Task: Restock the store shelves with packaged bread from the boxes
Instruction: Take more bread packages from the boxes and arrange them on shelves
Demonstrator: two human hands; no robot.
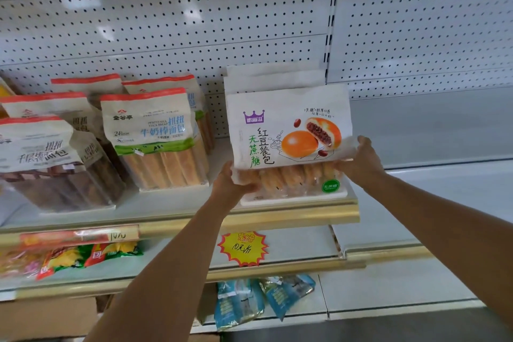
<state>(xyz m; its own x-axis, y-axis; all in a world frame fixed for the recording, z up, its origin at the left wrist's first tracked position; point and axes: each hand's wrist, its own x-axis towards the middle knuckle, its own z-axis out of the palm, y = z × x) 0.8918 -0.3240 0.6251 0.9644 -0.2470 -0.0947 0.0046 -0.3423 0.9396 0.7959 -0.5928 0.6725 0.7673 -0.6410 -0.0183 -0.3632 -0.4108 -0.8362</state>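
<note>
A white bag of red-bean buns (288, 141) stands upright at the right end of the upper shelf (277, 215), its base on the shelf board. My left hand (231, 183) grips its lower left corner. My right hand (361, 159) holds its right edge, fingers curled round the side. Behind this bag stand more white bags of the same kind (274, 78), only their tops showing. To the left sit several bags of twisted milk stick bread (155, 136) with red tops.
A perforated white back panel (194, 22) rises behind the shelf. The neighbouring grey shelf bay (433, 133) lies to the right. Below hang a yellow price burst (243, 247), colourful snack packets (69, 255) and blue packets (263, 297). A cardboard box (47, 319) sits at bottom left.
</note>
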